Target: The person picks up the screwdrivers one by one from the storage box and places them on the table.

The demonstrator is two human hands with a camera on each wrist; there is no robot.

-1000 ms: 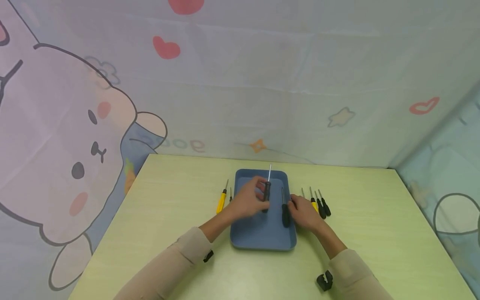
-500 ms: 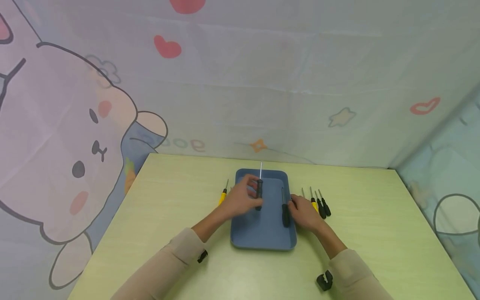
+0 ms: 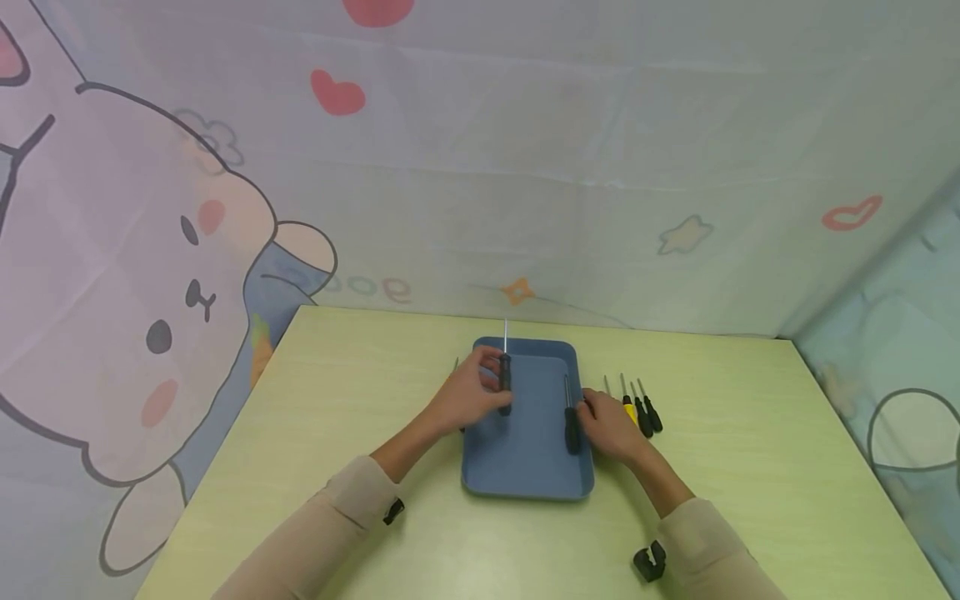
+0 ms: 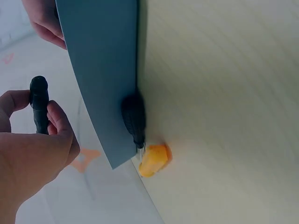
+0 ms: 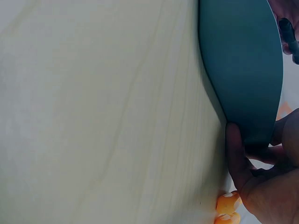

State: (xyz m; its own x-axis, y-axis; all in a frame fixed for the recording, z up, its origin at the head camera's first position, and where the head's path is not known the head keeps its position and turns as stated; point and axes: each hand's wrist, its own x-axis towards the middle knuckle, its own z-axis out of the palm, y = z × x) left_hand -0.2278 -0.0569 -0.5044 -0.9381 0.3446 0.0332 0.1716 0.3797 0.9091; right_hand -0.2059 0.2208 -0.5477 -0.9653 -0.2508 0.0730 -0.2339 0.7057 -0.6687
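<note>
My left hand (image 3: 467, 393) pinches the black handle of a screwdriver (image 3: 505, 385) between thumb and fingers. It is held upright above the left part of a blue tray (image 3: 525, 467), its metal shaft pointing away. The left wrist view shows the handle of the held screwdriver (image 4: 40, 100) beside the tray wall (image 4: 98, 88). Another black-handled screwdriver (image 3: 572, 429) lies inside the tray along its right side. My right hand (image 3: 611, 427) grips the tray's right edge. In the right wrist view its thumb (image 5: 234, 149) lies against the tray's outer wall.
Right of the tray, several screwdrivers (image 3: 643, 415) lie in a row, black-handled and yellow-handled. In the left wrist view, a black-handled screwdriver (image 4: 134, 116) and a yellow handle (image 4: 154, 161) lie left of the tray. A patterned cloth (image 3: 480, 167) hangs behind the table (image 3: 750, 467).
My left hand has moved left across the tray, carrying the screwdriver with it. It now covers most of the yellow screwdriver on that side. The right hand and tray have stayed put.
</note>
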